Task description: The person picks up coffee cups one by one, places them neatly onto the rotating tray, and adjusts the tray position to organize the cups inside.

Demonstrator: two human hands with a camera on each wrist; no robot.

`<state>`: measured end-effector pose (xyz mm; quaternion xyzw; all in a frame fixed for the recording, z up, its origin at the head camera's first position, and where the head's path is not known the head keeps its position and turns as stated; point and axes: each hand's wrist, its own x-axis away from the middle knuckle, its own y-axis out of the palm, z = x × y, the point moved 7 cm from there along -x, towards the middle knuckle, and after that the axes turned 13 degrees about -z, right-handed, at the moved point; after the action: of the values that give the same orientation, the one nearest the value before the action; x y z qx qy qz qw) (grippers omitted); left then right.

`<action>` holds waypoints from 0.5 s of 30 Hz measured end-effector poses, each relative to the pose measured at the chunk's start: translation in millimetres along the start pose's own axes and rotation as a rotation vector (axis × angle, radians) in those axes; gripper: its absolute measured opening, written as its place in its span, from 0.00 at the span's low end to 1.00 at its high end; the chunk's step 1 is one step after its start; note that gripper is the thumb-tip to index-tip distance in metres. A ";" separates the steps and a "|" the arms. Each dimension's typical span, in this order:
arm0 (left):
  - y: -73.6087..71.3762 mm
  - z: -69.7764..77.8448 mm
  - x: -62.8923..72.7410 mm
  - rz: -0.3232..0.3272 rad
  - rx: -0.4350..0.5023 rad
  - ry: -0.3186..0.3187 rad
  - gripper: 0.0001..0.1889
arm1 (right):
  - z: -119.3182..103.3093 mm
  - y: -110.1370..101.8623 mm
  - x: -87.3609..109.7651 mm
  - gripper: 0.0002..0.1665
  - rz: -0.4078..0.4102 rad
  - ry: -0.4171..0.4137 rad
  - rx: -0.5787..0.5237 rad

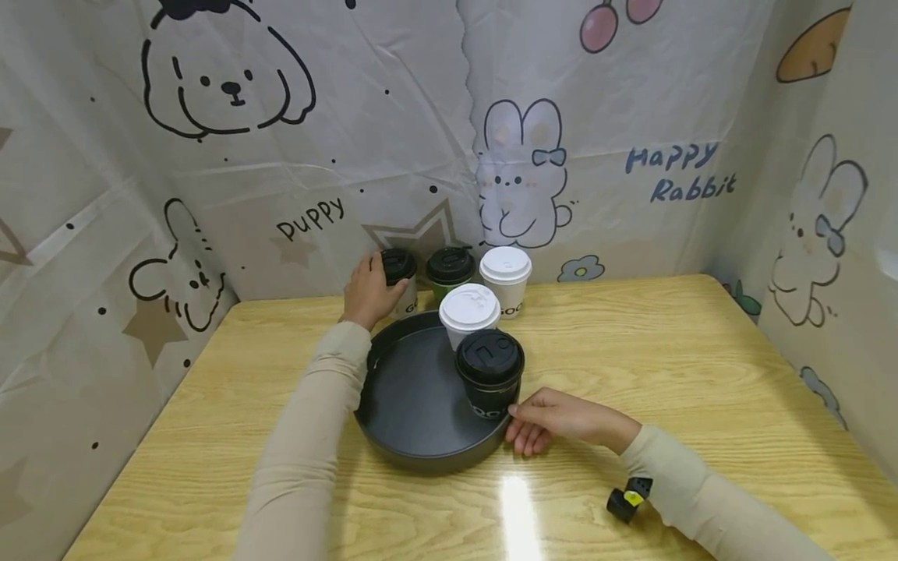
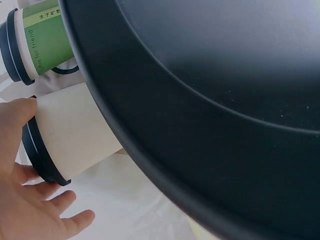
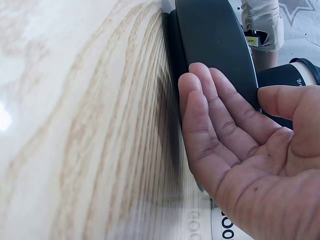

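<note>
At the back left of the table, my left hand (image 1: 372, 292) grips a white paper coffee cup (image 2: 77, 132) by its black lid (image 2: 41, 150), thumb on one side and fingers on the other. This cup stands just behind a round dark pan (image 1: 414, 397). My right hand (image 1: 561, 421) pinches the pan's near right rim, its thumb over the edge and fingers against the outer wall (image 3: 215, 37). Inside the pan, toward its right side, are a black cup (image 1: 489, 374) with a black lid and a white-lidded cup (image 1: 468, 312) behind it.
Behind the pan stand a green cup (image 1: 449, 273) with a black lid and another white cup (image 1: 507, 280) with a white lid. A patterned cloth (image 1: 393, 101) hangs along the back and sides of the wooden table (image 1: 666, 351).
</note>
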<state>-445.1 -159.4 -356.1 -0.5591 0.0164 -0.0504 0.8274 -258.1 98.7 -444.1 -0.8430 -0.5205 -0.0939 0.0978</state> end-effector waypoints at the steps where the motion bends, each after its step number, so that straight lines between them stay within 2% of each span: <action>1: -0.5 -0.1 -0.2 0.008 0.002 0.000 0.42 | 0.1 0.1 0.1 0.28 -0.001 0.001 0.001; 7: -3.4 0.6 -2.8 0.020 0.023 -0.006 0.42 | 0.3 -1.1 0.5 0.28 0.004 0.005 0.010; 15: 2.8 3.1 -6.2 -0.072 0.058 0.013 0.46 | 1.2 -0.8 0.1 0.28 0.005 0.008 0.011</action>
<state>-450.9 -154.9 -357.8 -0.5348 0.0002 -0.0844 0.8408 -258.8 99.5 -445.2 -0.8436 -0.5183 -0.0940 0.1046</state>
